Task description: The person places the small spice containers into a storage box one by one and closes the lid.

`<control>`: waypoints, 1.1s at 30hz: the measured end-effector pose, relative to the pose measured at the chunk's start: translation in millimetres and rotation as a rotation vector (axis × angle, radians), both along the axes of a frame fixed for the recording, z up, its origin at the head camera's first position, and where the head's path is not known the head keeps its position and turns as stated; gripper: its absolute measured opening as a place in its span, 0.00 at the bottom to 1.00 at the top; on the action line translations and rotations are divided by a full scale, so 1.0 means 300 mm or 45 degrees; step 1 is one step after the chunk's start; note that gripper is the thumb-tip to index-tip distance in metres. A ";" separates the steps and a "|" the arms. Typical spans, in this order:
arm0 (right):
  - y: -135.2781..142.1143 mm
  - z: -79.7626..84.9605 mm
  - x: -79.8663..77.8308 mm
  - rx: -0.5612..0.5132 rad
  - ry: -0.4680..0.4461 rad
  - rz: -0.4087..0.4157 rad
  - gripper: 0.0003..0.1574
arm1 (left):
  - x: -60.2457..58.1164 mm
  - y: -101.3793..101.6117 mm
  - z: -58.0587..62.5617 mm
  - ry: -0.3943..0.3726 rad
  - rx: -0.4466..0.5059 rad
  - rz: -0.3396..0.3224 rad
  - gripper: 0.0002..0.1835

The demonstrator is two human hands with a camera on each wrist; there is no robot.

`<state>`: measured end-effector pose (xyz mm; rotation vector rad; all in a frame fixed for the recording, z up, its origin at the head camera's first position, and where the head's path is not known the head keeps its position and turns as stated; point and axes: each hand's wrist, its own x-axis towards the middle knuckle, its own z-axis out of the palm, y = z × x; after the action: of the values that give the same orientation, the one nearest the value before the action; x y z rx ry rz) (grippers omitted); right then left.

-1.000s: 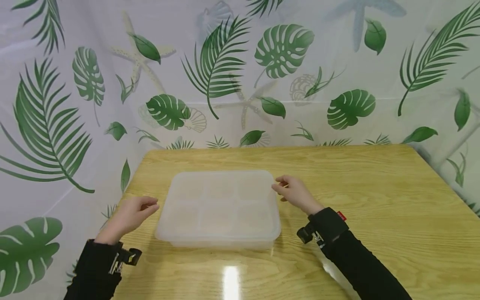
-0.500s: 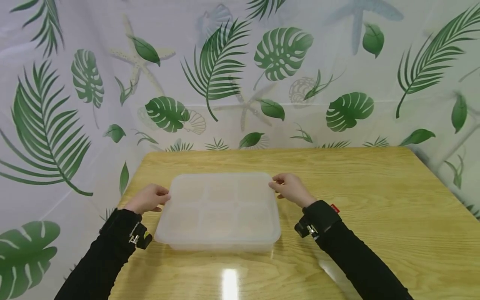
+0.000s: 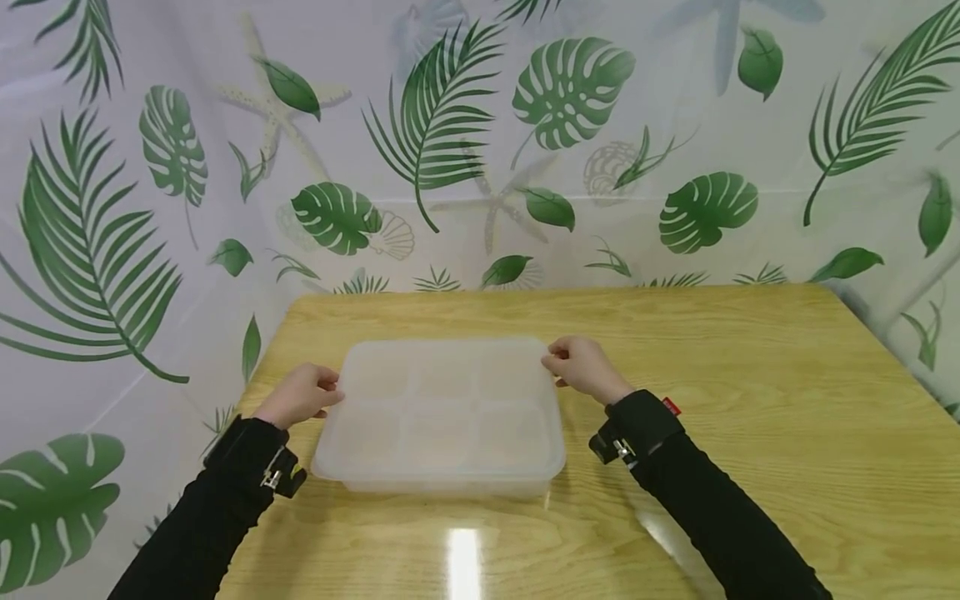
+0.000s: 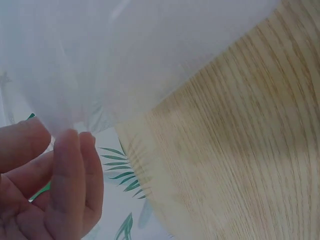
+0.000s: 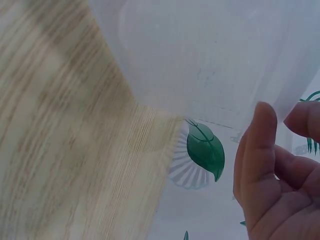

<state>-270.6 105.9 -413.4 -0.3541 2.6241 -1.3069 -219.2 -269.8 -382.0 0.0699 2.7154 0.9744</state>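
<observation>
A translucent white lidded plastic box point(image 3: 442, 408) sits on the table, with the outlines of several compartments showing through its top. At its left rim, my left hand point(image 3: 302, 395) pinches the edge; in the left wrist view the thumb point(image 4: 22, 145) and curled fingers point(image 4: 70, 175) meet at the rim. My right hand point(image 3: 585, 369) grips the opposite rim near the far right corner. In the right wrist view, its thumb and fingers point(image 5: 257, 145) stand on either side of the box's edge. What lies inside the box is blurred by the plastic.
The wooden table point(image 3: 750, 400) extends well to the right of the box. Behind it and on the left hangs a white cloth point(image 3: 465, 108) printed with green leaves. Each black sleeve point(image 3: 705, 483) carries a small camera mount at the wrist.
The left hand has moved up and right from beside the box to its left rim, and its fingers have closed there. The right hand has stayed at the right rim. The box has hardly moved.
</observation>
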 end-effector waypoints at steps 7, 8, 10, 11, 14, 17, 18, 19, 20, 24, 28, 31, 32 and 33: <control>-0.007 0.008 0.010 0.014 -0.038 0.014 0.21 | 0.008 -0.009 -0.010 -0.019 0.029 0.005 0.21; -0.008 0.008 0.011 0.020 -0.045 0.017 0.22 | 0.011 -0.010 -0.012 -0.019 0.030 0.002 0.21; -0.009 0.007 0.012 0.035 -0.065 0.020 0.23 | 0.016 -0.013 -0.017 -0.020 0.027 -0.004 0.21; -0.010 0.005 0.013 0.041 -0.073 0.023 0.23 | 0.019 -0.015 -0.021 -0.016 0.025 -0.008 0.21; -0.007 0.001 0.022 0.042 -0.099 0.029 0.25 | 0.028 -0.020 -0.034 0.004 0.034 -0.020 0.20; 0.002 -0.006 0.045 0.034 -0.124 0.045 0.29 | 0.045 -0.026 -0.048 0.018 0.055 -0.036 0.21; 0.007 -0.009 0.057 0.038 -0.130 0.057 0.31 | 0.054 -0.029 -0.051 0.011 0.072 -0.038 0.21; 0.012 -0.012 0.070 0.040 -0.139 0.074 0.33 | 0.066 -0.032 -0.053 0.002 0.085 -0.043 0.21; 0.016 -0.015 0.084 0.039 -0.149 0.090 0.34 | 0.079 -0.036 -0.054 -0.009 0.092 -0.045 0.21; 0.031 -0.019 0.140 0.011 -0.170 0.166 0.38 | 0.137 -0.050 -0.045 -0.058 0.128 -0.063 0.21; 0.037 -0.004 0.164 -0.026 -0.149 0.198 0.37 | 0.160 -0.048 -0.027 -0.040 0.116 -0.081 0.21; 0.037 0.010 0.160 -0.027 -0.133 0.196 0.36 | 0.150 -0.041 -0.016 -0.016 0.092 -0.074 0.20; 0.036 0.013 0.156 -0.031 -0.134 0.196 0.36 | 0.146 -0.039 -0.012 -0.012 0.084 -0.071 0.20; 0.036 0.014 0.152 -0.034 -0.138 0.196 0.36 | 0.140 -0.038 -0.010 -0.009 0.075 -0.066 0.20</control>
<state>-225.1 116.6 -409.1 -0.4652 2.4396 -1.2752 -177.1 -281.2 -384.9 0.1464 2.6644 1.0372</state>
